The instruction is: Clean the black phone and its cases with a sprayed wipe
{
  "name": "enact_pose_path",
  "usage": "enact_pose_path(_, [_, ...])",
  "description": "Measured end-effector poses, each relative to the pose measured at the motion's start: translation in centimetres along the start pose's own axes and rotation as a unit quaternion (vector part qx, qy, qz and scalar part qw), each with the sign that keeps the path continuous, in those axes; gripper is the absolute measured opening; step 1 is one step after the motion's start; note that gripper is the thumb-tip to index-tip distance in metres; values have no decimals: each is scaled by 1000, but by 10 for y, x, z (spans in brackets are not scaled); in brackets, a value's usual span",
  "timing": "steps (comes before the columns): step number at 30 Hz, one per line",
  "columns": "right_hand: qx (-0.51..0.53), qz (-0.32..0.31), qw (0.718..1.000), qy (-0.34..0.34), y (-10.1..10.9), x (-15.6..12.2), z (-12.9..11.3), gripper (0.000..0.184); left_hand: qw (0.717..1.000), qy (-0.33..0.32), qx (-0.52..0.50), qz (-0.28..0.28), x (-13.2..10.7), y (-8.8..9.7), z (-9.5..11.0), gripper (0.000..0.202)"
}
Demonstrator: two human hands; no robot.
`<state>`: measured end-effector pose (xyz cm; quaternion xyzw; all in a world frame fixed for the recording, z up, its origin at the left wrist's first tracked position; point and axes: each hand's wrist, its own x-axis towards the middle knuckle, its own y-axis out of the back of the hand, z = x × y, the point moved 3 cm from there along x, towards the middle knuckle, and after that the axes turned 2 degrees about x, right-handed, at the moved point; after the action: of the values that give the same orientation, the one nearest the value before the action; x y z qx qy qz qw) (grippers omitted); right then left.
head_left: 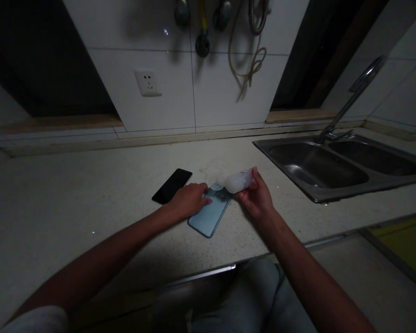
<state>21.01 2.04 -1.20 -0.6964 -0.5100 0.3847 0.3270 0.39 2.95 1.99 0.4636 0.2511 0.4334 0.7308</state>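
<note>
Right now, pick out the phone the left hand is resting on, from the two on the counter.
It's the pale blue phone, under the left hand. The black phone lies further left, and no hand touches it.

A home kitchen (tiled walls, wall socket): a double steel sink (339, 164) with swan-neck faucet (353, 97) sits in a speckled stone countertop (90, 222).
</note>
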Motion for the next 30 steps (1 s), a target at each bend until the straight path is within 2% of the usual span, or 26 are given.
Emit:
enact_pose_path(5, [-2, -3, 1000, -18, -1, -1, -1, 21, 996, 2, 79, -35, -2, -5, 5, 42])
enact_pose_path(10, [1, -13, 1000, -17, 1, 0, 0, 23, 996, 15, 78, -44, -2, -9, 3, 38])
enact_pose_path(13, [-7, -19, 1000, -24, 3, 1, 0, 25, 997, 39, 55, -46, 0, -8, 1, 29])
enact_pose_path(16, [-8, -17, 999, -29, 4, 2, -1, 24, 999, 35, 19, -25, 2, -7, 1, 24])
enact_pose_path(20, [2, -9, 1000, -23, 4, 2, -1, 23, 994, 25, -104, 20, 4, -8, 2, 16])
enact_pose_path(23, [6, -13, 1000, -8, 4, 3, -1, 23, 959, 72, -272, 13, 8, -12, -1, 12])
enact_pose_path(26, [8, -15, 1000, 12, 3, 4, -2, 23, 896, 142, -421, -18, 15, -19, -9, 14])
enact_pose_path(28, [9, -12, 1000, 22, 2, 3, -3, 22, 868, 170, -465, -41, 19, -23, -14, 16])
enact_pose_path(30, [9, -12, 1000, 26, 0, 2, -5, 21, 857, 177, -483, -30, 21, -24, -17, 13])
